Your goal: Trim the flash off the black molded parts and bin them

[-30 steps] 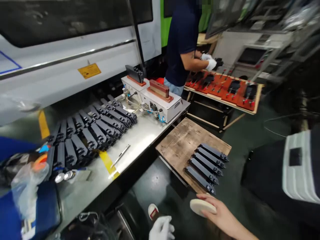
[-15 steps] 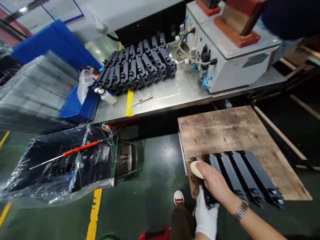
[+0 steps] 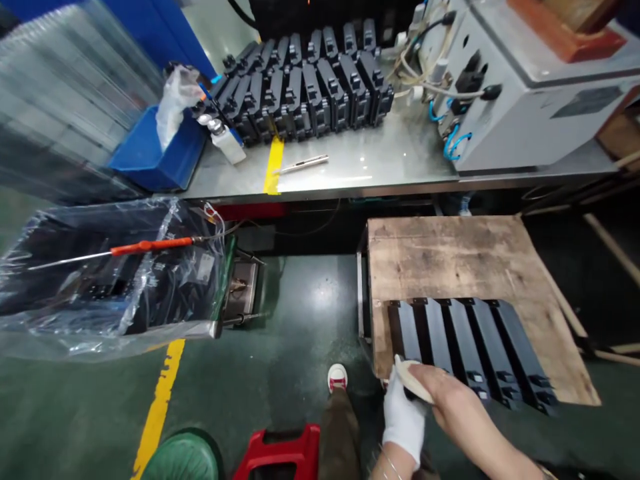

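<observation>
Several long black plastic parts (image 3: pixel 470 340) lie side by side on a worn wooden board (image 3: pixel 445 257) low in front of me. My right hand (image 3: pixel 453 403), bare, holds a cream round pad (image 3: pixel 411 379) pressed against the near end of the leftmost black part (image 3: pixel 404 330). My left hand (image 3: pixel 404 420), in a white glove, sits just under the pad and grips that same part's near end. The hands hide that end.
A steel bench (image 3: pixel 380 163) carries rows of black parts (image 3: pixel 305 87), a grey control box (image 3: pixel 530 107), a pen (image 3: pixel 303 163) and a blue bin (image 3: pixel 150 153). On the floor are a plastic-lined crate (image 3: pixel 110 280) with an orange-handled rod (image 3: pixel 145 247), a red stool (image 3: pixel 280 453), and a green bucket (image 3: pixel 183 457).
My view has swung down from the bench and a co-worker to the board. Both hands have come onto the leftmost black part, and the pad has slid toward its near end.
</observation>
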Tool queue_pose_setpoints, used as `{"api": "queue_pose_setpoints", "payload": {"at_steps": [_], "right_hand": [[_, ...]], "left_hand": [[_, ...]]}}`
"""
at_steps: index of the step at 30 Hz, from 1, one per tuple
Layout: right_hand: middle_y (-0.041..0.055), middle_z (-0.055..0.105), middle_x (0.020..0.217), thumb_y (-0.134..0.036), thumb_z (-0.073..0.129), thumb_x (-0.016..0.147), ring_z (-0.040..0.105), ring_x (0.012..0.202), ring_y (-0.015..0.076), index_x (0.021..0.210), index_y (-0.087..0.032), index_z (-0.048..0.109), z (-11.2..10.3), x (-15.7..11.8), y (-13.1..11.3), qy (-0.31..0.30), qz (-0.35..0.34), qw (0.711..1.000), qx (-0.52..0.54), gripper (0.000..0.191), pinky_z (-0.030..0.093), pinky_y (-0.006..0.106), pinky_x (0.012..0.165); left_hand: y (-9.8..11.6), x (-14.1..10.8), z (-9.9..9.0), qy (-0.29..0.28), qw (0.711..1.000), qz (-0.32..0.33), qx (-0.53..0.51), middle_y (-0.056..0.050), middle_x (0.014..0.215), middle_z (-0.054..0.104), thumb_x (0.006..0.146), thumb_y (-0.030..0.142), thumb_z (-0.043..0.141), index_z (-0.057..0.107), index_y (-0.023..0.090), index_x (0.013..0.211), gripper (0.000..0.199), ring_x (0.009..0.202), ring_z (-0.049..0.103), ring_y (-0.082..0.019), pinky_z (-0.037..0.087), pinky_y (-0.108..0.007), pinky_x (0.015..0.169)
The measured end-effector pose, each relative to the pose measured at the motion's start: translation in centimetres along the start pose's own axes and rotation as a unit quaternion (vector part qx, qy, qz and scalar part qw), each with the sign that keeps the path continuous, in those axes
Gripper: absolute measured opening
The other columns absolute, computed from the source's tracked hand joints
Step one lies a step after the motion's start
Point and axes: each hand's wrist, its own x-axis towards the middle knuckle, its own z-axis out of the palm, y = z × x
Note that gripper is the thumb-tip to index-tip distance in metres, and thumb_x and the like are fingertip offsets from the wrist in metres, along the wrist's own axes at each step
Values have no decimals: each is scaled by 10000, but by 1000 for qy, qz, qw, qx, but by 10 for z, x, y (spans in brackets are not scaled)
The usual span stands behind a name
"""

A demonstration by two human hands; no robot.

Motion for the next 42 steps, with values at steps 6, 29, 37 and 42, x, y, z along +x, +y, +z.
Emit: {"api": "queue_pose_setpoints", "payload": {"at_steps": [6,29,37,42], "right_hand": [[74,701,1206,-63,627,936,677,1117,228,1234,-176,644,-4,21,3,8,6,1000,4,319,577,468,967],[57,708,1101,-185,643,970,694,1005,205,1189,-172,653,-25,12,53,21,30,999,-5,220,598,434,892],[66,708,1218,-63,648,921,694,1088,213,1241,-188,649,-49,-9,65,33,34,999,15,344,601,418,924],[81,719,1182,-22,620,908,699,1080,225,1207,-171,668,-51,-26,82,39,38,999,-4,338,593,453,947]], "left_hand": [[-5,-7,-7,3,995,60,78,-153,1414,633,689,-40,675,518,56,1448,781,1299,607,-272,406,-372,1185],[-5,-24,28,208,957,22,200,-247,1674,166,587,295,822,10,120,1585,1299,1495,364,-344,327,-386,1216],[-28,-45,16,267,940,53,207,-243,1555,391,608,334,811,178,134,1534,1140,1420,458,-332,370,-410,1187],[-61,-66,55,59,988,-135,39,-78,692,674,660,583,596,473,129,1097,642,433,576,-168,419,-290,429]]}}
